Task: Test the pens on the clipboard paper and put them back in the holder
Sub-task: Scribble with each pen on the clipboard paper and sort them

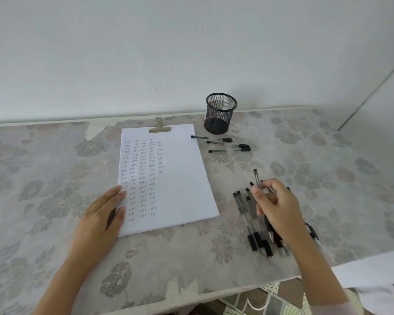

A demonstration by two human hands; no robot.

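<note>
Floral-cloth table [55, 167], one clipboard paper [180, 178] with ink marks, one black mesh holder [220, 114] beyond its top-right corner, contents unclear, three pens [223, 144] beside that corner, overlapping pen pile [257, 235] right of paper, left hand [105, 212] flat on paper's left edge, right hand [278, 205] pinching one pen [257, 178] above pile.

Left hand [105, 209] flat on paper [168, 178] edge — right hand [276, 204] fingers pinch pen [257, 179] above pen pile [257, 233]; mesh holder [220, 113] beyond.
</note>
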